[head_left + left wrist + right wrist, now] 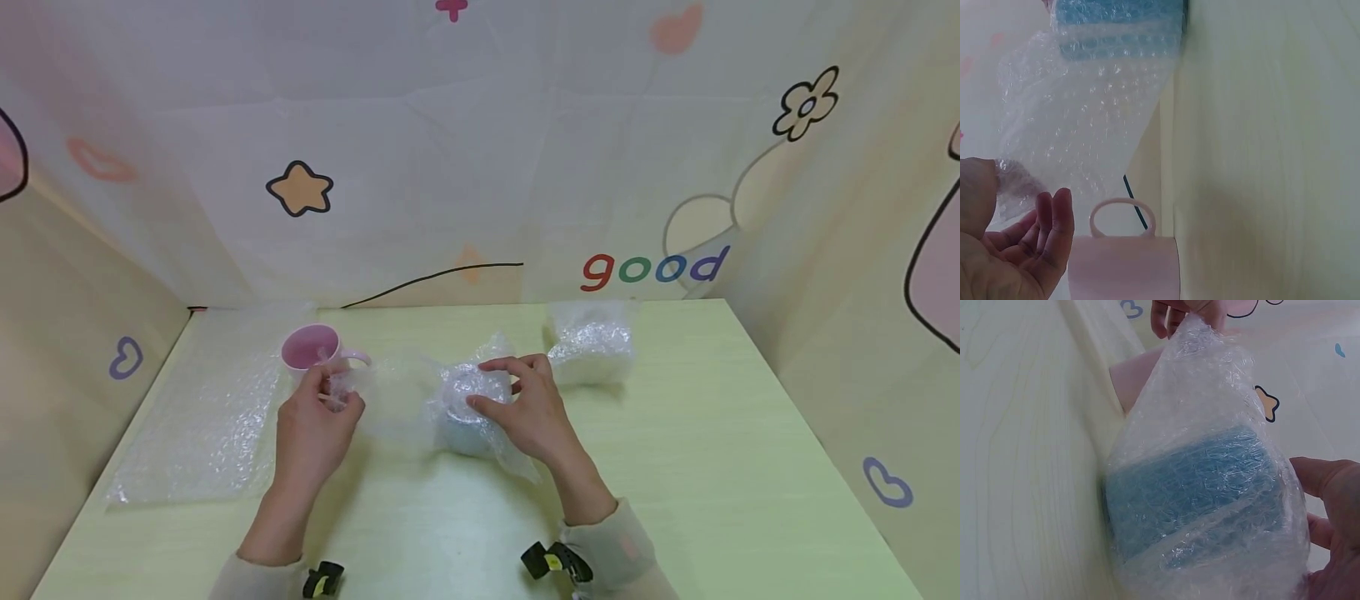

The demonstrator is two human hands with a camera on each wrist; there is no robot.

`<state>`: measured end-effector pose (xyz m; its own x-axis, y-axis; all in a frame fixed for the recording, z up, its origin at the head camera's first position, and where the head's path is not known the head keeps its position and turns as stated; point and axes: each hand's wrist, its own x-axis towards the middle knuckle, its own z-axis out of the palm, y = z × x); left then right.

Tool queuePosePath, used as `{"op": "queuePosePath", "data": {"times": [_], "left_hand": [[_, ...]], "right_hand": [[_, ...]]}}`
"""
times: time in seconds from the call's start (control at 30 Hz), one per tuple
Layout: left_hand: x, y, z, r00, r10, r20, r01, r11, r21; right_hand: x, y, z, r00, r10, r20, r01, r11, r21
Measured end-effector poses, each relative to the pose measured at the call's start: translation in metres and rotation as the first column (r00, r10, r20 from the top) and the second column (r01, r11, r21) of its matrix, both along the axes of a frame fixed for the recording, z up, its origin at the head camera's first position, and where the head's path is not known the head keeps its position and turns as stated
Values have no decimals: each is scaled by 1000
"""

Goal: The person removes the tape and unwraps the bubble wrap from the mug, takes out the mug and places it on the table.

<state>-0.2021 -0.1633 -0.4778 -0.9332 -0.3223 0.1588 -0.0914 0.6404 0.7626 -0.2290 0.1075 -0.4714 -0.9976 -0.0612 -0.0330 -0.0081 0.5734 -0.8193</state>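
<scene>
A blue, cup-sized cylinder [1191, 494] stands on the table, covered in bubble wrap that hides its exact kind. My right hand [536, 408] holds this bundle from the top and right side, thumb and fingers spread around it. From the bundle a loose flap of bubble wrap [1085, 119] stretches leftward. Its gathered end is pinched between the thumb and fingers of my left hand [318, 425]. Just behind the left hand is a pink mug [309, 346], upright and unwrapped, with its handle toward the right.
A flat sheet of bubble wrap [202, 417] covers the table's left side. At the back right lies another bubble-wrapped bundle [592, 343], its contents not visible. A printed curtain [420, 183] closes off the back and sides of the pale table [720, 467].
</scene>
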Motion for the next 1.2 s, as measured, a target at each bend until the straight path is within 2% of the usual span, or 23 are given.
{"op": "queuePosePath", "data": {"times": [0.33,0.63,0.97,1.2], "left_hand": [[3,-22,-9,994,-49,95,50,999,-10],[2,-38,-19,986,-89,143,96,994,-45],[-2,-44,-25,980,-97,176,117,988,-105],[-3,-47,-28,971,-120,205,158,971,-178]], "right_hand": [[0,0,0,1000,3,-1,-3,1000,0],[-1,1,0,999,16,-30,-16,1000,-11],[-1,2,0,1000,7,-13,-7,1000,-10],[-1,3,-2,1000,20,-19,-20,1000,-18]]}}
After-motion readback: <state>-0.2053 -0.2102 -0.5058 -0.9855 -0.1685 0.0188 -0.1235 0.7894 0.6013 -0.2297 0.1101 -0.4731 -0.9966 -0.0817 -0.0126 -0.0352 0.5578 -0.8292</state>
